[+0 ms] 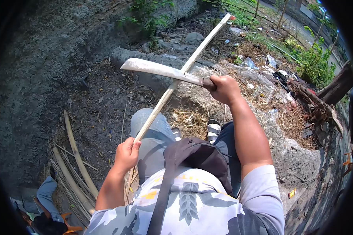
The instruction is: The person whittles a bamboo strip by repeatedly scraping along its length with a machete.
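Note:
My left hand (pixel 126 154) is closed round the near end of a long, pale bamboo strip (pixel 157 107). The strip slants up and away to the right, over my knee, and its far tip looks reddish. In my right hand (pixel 225 90) is the dark handle of a machete (pixel 155 68), gripped with the blade pointing left. The blade lies across the strip at about its middle and appears to touch it. My fingers on both hands are wrapped round what they hold.
Long bamboo pieces (pixel 79 152) lie on the ground at my left. Another person (pixel 48 197) sits at the lower left. A rough wall (pixel 23 78) stands on the left. Litter and dry stalks (pixel 259 84) cover the ground ahead, with a tree stump (pixel 337 84) to the right.

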`<state>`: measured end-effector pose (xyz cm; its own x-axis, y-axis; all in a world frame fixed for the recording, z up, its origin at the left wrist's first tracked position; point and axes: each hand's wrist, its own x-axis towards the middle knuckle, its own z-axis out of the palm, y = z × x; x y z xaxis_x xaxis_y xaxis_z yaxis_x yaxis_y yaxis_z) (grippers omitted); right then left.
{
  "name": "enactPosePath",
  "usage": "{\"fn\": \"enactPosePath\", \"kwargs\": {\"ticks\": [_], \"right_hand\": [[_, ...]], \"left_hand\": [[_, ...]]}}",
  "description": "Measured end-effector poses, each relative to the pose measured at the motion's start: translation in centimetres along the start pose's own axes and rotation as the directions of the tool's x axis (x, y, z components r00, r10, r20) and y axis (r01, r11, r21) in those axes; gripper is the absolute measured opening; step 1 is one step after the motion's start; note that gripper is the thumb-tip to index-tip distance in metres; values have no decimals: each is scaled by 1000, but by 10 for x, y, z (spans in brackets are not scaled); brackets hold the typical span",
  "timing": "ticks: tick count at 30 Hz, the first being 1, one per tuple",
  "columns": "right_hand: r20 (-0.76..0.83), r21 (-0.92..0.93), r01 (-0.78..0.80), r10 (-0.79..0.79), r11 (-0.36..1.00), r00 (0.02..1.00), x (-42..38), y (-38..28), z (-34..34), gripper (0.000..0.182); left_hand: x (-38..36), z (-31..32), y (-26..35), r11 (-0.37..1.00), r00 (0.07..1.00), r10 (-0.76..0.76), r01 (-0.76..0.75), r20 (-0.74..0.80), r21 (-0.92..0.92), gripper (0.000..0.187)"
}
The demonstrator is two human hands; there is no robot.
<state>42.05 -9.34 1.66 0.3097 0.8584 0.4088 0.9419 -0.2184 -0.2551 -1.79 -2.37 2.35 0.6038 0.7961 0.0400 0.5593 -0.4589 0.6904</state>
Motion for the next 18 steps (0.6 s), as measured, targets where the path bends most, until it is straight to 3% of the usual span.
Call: {"fn": "enactPosePath", "kwargs": {"ticks": [2, 6, 8, 9, 12, 14, 16, 18], "right_hand": [[94, 56, -86, 80, 995, 992, 0, 6, -1, 19], [145, 19, -67, 64, 998, 987, -2, -15, -6, 17], [163, 2, 15, -15, 1000, 986, -4, -22, 2, 17], [48, -2, 201, -201, 980, 978, -5, -25, 6, 19], [-10, -43, 362, -363, 931, 932, -8, -34, 0, 19], [-48, -85, 343, -347, 936, 936, -7, -23, -8, 18], [-4, -110, 170, -172, 979, 985, -6, -5, -7, 14], [0, 47, 14, -14, 999, 1000, -3, 9, -7, 14]], "left_hand": [[-7, -2, 0, 1000, 1000, 1, -1, 9, -27, 32], [-8, 12, -17, 998, 1000, -18, 17, -8, -66, 27], [-8, 13, -14, 998, 999, -39, 40, 18, -56, 26], [-6, 14, -12, 997, 999, -46, 48, 28, -65, 26], [-2, 7, -8, 999, 999, -22, 24, 33, -44, 25], [-2, -1, -10, 999, 999, -20, 22, 50, -43, 25], [-7, -14, -18, 996, 995, -42, 48, 94, -69, 25], [-10, -18, -19, 994, 991, -73, 81, 110, -72, 25]]}}
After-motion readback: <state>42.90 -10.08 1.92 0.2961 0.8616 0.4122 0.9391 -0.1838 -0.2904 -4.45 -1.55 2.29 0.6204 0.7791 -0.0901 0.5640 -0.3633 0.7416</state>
